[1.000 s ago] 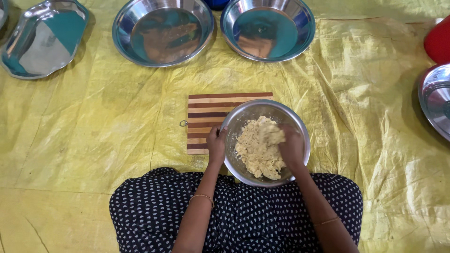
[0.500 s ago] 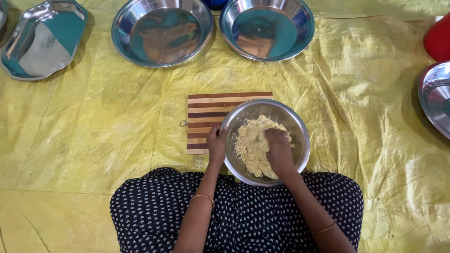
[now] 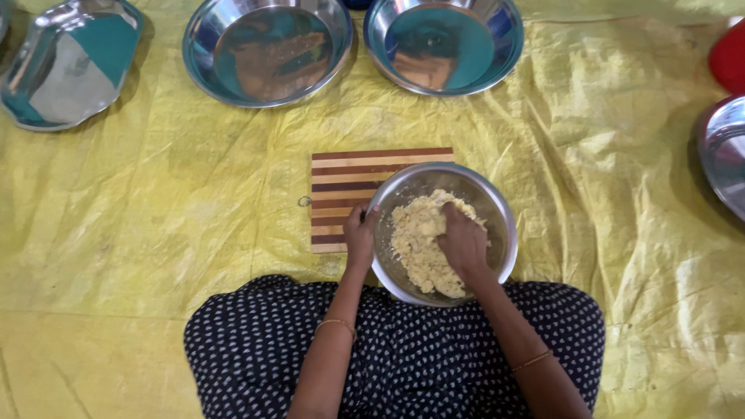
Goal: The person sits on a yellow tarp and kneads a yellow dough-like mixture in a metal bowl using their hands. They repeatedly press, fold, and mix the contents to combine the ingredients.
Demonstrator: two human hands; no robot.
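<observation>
Viewpoint: looking straight down from the head at a person seated on the floor, lap covered in dark cloth with small white dots; both forearms reach forward, a thin bangle on each wrist
Step in hand: kneading, by the look of it; a pale yellow crumbly dough (image 3: pixel 419 248) is being worked inside a steel mixing bowl (image 3: pixel 497 225)
Right hand (image 3: pixel 463 242): down inside the bowl, pressed onto the dough; fingers curled into the mass and clenched on a clump of it
Left hand (image 3: pixel 360 237): on the bowl's left rim, fingers hooked over the edge and gripping it, steadying the bowl
Where the dough is: wholly inside the bowl, heaped toward the left and near side; bare metal shows on the far right wall
Bowl position: just in front of the lap, its left part resting over a striped wooden cutting board (image 3: pixel 345 194)
Next move calls for: as a judgement, a firm press and fold while the rim is held tight, since the mix looks loose and not yet bound
Surroundings: a crinkled yellow plastic sheet (image 3: pixel 155 217) covers the floor; two empty round steel basins (image 3: pixel 268 50) (image 3: pixel 444 43) lie well beyond the board; an angular steel tray (image 3: pixel 66 66) at far left; another steel dish (image 3: pixel 725 155) and a red object (image 3: pixel 731 56) at the right edge
In the way: nothing lies between the hands and the bowl; the board under one side may leave the bowl slightly uneven, though I cannot tell
</observation>
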